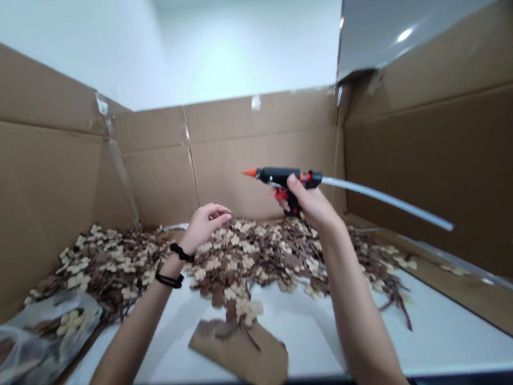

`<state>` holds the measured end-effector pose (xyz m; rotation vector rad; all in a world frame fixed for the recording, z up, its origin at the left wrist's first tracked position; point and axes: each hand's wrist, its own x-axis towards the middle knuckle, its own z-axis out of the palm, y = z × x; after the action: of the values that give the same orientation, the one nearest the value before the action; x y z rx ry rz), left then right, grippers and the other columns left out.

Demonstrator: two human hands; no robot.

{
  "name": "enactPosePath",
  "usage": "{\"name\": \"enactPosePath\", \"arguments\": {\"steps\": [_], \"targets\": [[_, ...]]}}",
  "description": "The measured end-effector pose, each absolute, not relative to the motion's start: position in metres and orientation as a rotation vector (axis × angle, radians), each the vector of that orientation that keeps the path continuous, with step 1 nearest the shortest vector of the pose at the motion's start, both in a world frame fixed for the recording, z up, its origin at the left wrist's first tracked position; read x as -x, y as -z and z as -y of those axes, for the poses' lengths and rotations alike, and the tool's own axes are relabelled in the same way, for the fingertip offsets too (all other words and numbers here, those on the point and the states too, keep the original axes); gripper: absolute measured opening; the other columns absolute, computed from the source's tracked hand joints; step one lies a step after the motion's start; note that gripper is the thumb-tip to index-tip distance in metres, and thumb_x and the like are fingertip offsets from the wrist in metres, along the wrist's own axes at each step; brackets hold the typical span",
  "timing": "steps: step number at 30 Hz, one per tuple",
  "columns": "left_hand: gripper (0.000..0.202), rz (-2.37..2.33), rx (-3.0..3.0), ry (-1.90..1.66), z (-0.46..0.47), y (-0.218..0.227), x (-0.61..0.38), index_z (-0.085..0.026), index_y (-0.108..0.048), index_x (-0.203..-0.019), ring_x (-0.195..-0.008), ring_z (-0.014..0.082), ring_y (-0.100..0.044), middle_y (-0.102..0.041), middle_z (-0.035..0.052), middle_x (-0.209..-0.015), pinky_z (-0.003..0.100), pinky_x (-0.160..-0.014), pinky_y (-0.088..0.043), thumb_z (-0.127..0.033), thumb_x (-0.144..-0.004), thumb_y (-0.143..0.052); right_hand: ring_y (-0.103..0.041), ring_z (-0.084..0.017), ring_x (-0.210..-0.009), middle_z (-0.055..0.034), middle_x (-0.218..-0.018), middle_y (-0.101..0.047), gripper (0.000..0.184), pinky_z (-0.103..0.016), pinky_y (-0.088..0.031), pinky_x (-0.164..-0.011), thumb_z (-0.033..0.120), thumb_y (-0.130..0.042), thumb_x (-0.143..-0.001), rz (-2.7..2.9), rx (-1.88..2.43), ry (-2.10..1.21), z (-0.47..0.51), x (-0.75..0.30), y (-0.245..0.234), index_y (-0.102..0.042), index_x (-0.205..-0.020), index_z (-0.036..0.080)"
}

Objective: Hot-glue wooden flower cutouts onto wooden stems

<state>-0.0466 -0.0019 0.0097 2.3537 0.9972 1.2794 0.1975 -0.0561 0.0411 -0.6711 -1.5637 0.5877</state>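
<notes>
My right hand (pixel 311 205) is wrapped round the handle of a black hot glue gun (pixel 277 176) with an orange nozzle and a red trigger. Its nozzle points left, above the pile. From its back end a long translucent glue stick (pixel 387 199) slopes down to the right. My left hand (pixel 204 225) is at the pile's far side, thumb and fingers drawn together; whatever they pinch is too small to make out. Below both hands spreads a heap of cream and brown flower-shaped pieces (pixel 244 249) with thin brown strips among them.
A cardboard scrap (pixel 252 357) lies at the white table's (pixel 293 318) front edge, some pieces on it. At left sits a clear plastic bag (pixel 54 333) with more pieces. Tall cardboard walls (pixel 261 155) stand at the back and both sides.
</notes>
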Motion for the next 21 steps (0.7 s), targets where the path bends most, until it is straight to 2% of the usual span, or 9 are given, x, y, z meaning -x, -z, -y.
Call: {"name": "enactPosePath", "arguments": {"steps": [4, 8, 10, 12, 15, 18, 21], "targets": [[0.017, -1.036, -2.368, -1.715, 0.006, -0.045, 0.025, -0.019, -0.073, -0.084, -0.092, 0.0188, -0.055, -0.054, 0.0065, -0.093, 0.032, -0.084, -0.046, -0.03, -0.082, -0.059, -0.051, -0.013, -0.052, -0.0041, -0.061, -0.058, 0.054, -0.025, -0.04, -0.05, 0.069, -0.052, -0.075, 1.559, 0.701, -0.629, 0.051, -0.195, -0.038, -0.063, -0.069, 0.017], [0.016, -1.06, -2.309, -1.897, 0.018, -0.046, 0.017, -0.019, -0.068, -0.077, -0.106, 0.0222, -0.051, -0.057, 0.008, -0.105, 0.036, -0.091, -0.044, -0.029, -0.084, -0.058, -0.055, -0.015, -0.059, -0.0065, -0.066, -0.062, 0.057, -0.027, -0.045, -0.06, 0.07, -0.044, -0.079, 1.581, 0.648, -0.584, 0.044, -0.193, -0.034, -0.061, -0.064, 0.018], [0.017, -1.033, -2.229, -1.873, 0.022, -0.041, 0.017, -0.019, -0.062, -0.081, -0.096, 0.02, -0.056, -0.063, 0.0064, -0.098, 0.033, -0.083, -0.047, -0.033, -0.087, -0.053, -0.055, -0.016, -0.059, -0.0065, -0.065, -0.063, 0.056, -0.028, -0.045, -0.062, 0.07, -0.046, -0.078, 1.574, 0.668, -0.604, 0.043, -0.192, -0.033, -0.061, -0.063, 0.018], [0.02, -0.908, -2.132, -1.761, 0.023, -0.036, 0.018, -0.019, -0.056, -0.09, -0.073, 0.015, -0.059, -0.066, 0.0038, -0.085, 0.027, -0.066, -0.047, -0.036, -0.091, -0.046, -0.055, -0.016, -0.059, -0.0065, -0.065, -0.063, 0.055, -0.028, -0.045, -0.063, 0.069, -0.048, -0.077, 1.581, 0.696, -0.615, 0.042, -0.191, -0.032, -0.062, -0.063, 0.018], [0.024, -0.773, -2.004, -1.655, 0.022, -0.03, 0.018, -0.018, -0.05, -0.096, -0.048, 0.009, -0.05, -0.066, 0.0019, -0.079, 0.021, -0.046, -0.039, -0.041, -0.092, -0.042, -0.056, -0.017, -0.059, -0.0065, -0.065, -0.064, 0.055, -0.029, -0.046, -0.065, 0.07, -0.049, -0.076, 1.599, 0.715, -0.632, 0.041, -0.19, -0.031, -0.062, -0.062, 0.018], [0.03, -0.834, -2.003, -1.629, 0.024, -0.028, 0.018, -0.018, -0.05, -0.088, -0.041, 0.0066, -0.043, -0.062, -0.0002, -0.071, 0.02, -0.042, -0.033, -0.044, -0.093, -0.037, -0.058, -0.018, -0.061, -0.0063, -0.065, -0.064, 0.054, -0.031, -0.047, -0.066, 0.07, -0.05, -0.075, 1.621, 0.716, -0.666, 0.039, -0.189, -0.03, -0.061, -0.061, 0.019], [0.032, -0.992, -2.054, -1.682, 0.028, -0.026, 0.02, -0.018, -0.049, -0.081, -0.051, 0.008, -0.048, -0.059, -0.0009, -0.069, 0.02, -0.05, -0.035, -0.044, -0.094, -0.034, -0.059, -0.019, -0.064, -0.0065, -0.067, -0.066, 0.055, -0.032, -0.048, -0.068, 0.071, -0.052, -0.074, 1.65, 0.737, -0.681, 0.039, -0.187, -0.029, -0.063, -0.063, 0.019]]}}
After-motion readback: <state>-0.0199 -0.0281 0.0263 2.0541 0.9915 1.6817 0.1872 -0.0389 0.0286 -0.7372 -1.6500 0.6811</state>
